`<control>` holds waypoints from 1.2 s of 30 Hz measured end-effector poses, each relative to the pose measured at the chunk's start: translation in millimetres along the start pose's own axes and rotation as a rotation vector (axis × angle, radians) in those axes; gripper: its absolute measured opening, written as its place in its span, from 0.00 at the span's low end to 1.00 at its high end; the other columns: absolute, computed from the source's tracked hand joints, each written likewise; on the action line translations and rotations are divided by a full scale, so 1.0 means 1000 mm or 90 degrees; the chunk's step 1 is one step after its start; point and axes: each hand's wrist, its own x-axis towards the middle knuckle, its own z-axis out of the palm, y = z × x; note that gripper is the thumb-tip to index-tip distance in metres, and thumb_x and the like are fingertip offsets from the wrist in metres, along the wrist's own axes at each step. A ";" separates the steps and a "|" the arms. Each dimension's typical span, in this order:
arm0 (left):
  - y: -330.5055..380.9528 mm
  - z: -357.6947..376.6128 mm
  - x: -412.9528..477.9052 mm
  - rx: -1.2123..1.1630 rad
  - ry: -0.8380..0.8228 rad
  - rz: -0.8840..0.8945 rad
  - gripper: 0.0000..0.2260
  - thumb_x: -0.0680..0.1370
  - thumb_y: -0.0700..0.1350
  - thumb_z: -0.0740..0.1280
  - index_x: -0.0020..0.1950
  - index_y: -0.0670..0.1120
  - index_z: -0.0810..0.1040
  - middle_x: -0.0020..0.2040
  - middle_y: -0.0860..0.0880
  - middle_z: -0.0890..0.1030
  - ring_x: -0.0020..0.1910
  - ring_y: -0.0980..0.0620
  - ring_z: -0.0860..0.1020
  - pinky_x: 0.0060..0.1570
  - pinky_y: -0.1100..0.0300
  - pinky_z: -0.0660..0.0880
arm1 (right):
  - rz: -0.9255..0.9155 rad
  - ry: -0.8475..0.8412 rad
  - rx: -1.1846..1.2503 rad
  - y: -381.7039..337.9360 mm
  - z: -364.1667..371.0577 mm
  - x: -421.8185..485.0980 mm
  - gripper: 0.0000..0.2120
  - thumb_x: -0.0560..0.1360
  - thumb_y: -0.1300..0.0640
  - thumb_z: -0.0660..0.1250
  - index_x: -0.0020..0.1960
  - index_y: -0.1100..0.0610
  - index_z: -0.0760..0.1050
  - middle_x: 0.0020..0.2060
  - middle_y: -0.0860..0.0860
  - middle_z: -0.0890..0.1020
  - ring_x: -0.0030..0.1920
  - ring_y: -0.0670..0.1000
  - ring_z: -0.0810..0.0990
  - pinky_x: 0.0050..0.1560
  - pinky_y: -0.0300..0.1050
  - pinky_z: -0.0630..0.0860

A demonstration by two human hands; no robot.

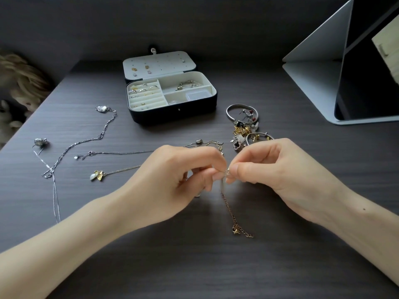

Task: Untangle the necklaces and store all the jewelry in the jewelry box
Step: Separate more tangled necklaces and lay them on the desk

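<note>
Untangling: left hand (172,175) and right hand (278,171) both pinch the thin rose-gold chain (228,210).
Stored: rings (some) in the open black jewelry box (172,113).
Left: silver necklaces (103,130), trinket pile (246,130) on the dark surface (194,266).

Pretty soft, even daylight, a bit dim overall, no harsh shadows. The dark table (280,266) has a mild sheen at lower center. Wide-angle bending shows at the edges, and the fuzzy thing (19,83) at far left is blurry.
</note>
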 end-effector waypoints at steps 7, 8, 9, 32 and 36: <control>0.004 0.001 -0.002 -0.033 -0.001 -0.064 0.02 0.77 0.52 0.55 0.45 0.58 0.65 0.38 0.58 0.78 0.29 0.54 0.74 0.32 0.57 0.73 | 0.010 0.029 -0.045 -0.001 -0.001 -0.001 0.06 0.66 0.63 0.68 0.31 0.61 0.80 0.28 0.50 0.81 0.29 0.41 0.73 0.35 0.31 0.68; 0.005 0.001 -0.002 -0.035 -0.002 -0.072 0.02 0.77 0.53 0.55 0.45 0.58 0.64 0.38 0.58 0.78 0.29 0.51 0.74 0.33 0.55 0.73 | 0.013 0.034 -0.052 -0.001 -0.001 -0.001 0.06 0.66 0.63 0.68 0.31 0.61 0.80 0.28 0.51 0.81 0.30 0.43 0.72 0.36 0.34 0.68; 0.006 0.001 -0.002 -0.037 0.000 -0.081 0.02 0.77 0.54 0.55 0.44 0.58 0.64 0.38 0.58 0.78 0.29 0.47 0.74 0.32 0.53 0.72 | 0.017 0.036 -0.059 -0.001 -0.001 -0.001 0.06 0.66 0.62 0.69 0.31 0.61 0.80 0.29 0.53 0.81 0.32 0.45 0.72 0.37 0.38 0.67; 0.008 -0.003 0.001 -0.197 -0.010 -0.203 0.09 0.70 0.54 0.61 0.44 0.51 0.73 0.29 0.50 0.78 0.31 0.46 0.73 0.31 0.57 0.69 | -0.056 0.029 -0.096 0.004 0.000 -0.002 0.06 0.68 0.62 0.71 0.33 0.58 0.80 0.32 0.57 0.82 0.31 0.44 0.74 0.34 0.34 0.71; 0.005 -0.004 0.001 -0.167 -0.012 -0.204 0.12 0.70 0.56 0.61 0.41 0.48 0.75 0.27 0.46 0.74 0.30 0.44 0.70 0.31 0.56 0.66 | -0.061 0.022 -0.103 0.005 0.002 -0.002 0.06 0.68 0.62 0.71 0.33 0.57 0.80 0.30 0.55 0.81 0.31 0.44 0.74 0.34 0.34 0.71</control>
